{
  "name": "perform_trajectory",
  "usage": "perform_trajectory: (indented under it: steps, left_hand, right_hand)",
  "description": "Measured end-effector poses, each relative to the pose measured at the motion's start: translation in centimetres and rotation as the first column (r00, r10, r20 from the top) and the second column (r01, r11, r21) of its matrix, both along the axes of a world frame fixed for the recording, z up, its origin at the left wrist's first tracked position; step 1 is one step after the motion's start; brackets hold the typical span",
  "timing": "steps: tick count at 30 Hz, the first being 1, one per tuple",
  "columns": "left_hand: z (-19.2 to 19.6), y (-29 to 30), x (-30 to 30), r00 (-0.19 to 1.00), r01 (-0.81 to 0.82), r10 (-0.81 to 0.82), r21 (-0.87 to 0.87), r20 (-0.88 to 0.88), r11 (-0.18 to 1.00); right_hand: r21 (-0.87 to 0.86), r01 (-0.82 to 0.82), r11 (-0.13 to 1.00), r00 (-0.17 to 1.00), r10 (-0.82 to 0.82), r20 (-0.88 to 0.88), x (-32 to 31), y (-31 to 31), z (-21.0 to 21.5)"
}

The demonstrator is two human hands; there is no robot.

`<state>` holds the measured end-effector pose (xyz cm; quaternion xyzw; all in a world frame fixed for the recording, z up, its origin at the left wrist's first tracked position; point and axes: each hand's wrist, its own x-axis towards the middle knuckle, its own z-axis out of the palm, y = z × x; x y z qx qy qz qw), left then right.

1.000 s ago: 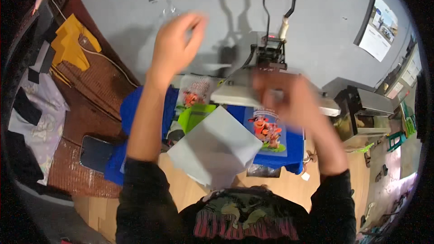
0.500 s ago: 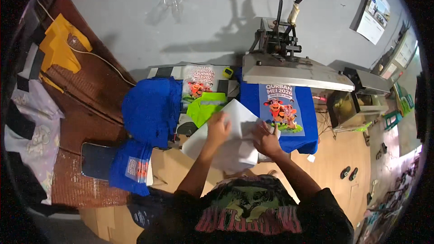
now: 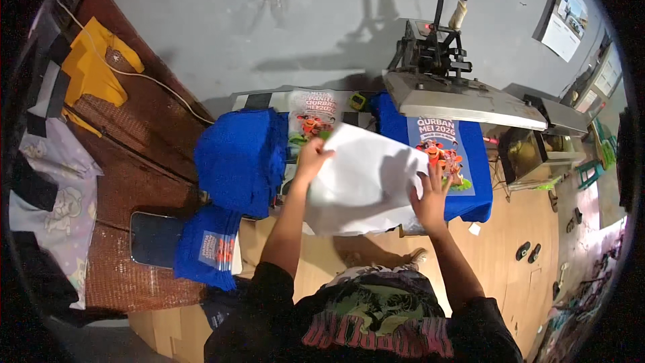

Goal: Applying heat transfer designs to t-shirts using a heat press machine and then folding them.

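A large white sheet point(image 3: 366, 181) spreads in front of me, between my two hands. My left hand point(image 3: 313, 161) pinches its left edge. At the right edge, my right hand point(image 3: 431, 196) touches the sheet with fingers stretched out and apart. Right of the sheet, under the raised upper plate of a heat press point(image 3: 467, 102), lies a blue cloth point(image 3: 478, 161) with a printed transfer film point(image 3: 440, 140) of cartoon cows and lettering on top. Behind the sheet's far left corner shows another printed film point(image 3: 314, 111), partly covered.
A tall stack of blue cloth point(image 3: 238, 161) stands to the left, beside a lower blue pile point(image 3: 201, 245) with small printed films. A dark phone-like slab point(image 3: 154, 238) lies by it. A small yellow device point(image 3: 357, 100) sits behind the sheet. Sandals point(image 3: 529, 251) lie on the floor.
The white sheet has opened out flatter between my hands, which have moved farther apart. It now hides most of the bright green cloth. The whole view has shifted slightly.
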<state>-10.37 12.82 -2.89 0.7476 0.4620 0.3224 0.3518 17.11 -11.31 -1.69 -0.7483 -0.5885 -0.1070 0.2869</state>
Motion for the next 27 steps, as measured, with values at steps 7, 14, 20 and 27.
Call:
perform_trajectory:
  steps: [7,14,20,27]
  left_hand:
    - [9.7,9.4,-5.1,0.824,-0.522,0.565,0.33,-0.044,0.786]
    - [12.3,16.4,-5.3,0.666,-0.718,0.746,0.262,-0.01,0.645]
    - [5.8,7.8,-3.3,0.72,0.024,0.391,0.584,-0.573,0.811]
    - [-3.4,-1.7,-3.3,0.62,0.178,0.22,0.409,-0.753,0.895]
  right_hand:
    - [-0.003,-0.37,0.929,0.929,0.37,-0.03,-11.9,8.5,1.2]
    - [-0.171,-0.212,0.962,0.976,0.216,0.006,-17.3,14.6,-2.1]
    - [-0.442,-0.209,0.872,0.975,0.15,-0.164,-17.2,17.2,-8.2]
    - [-0.522,-0.31,0.795,0.913,0.097,-0.395,-15.4,16.7,-10.1]
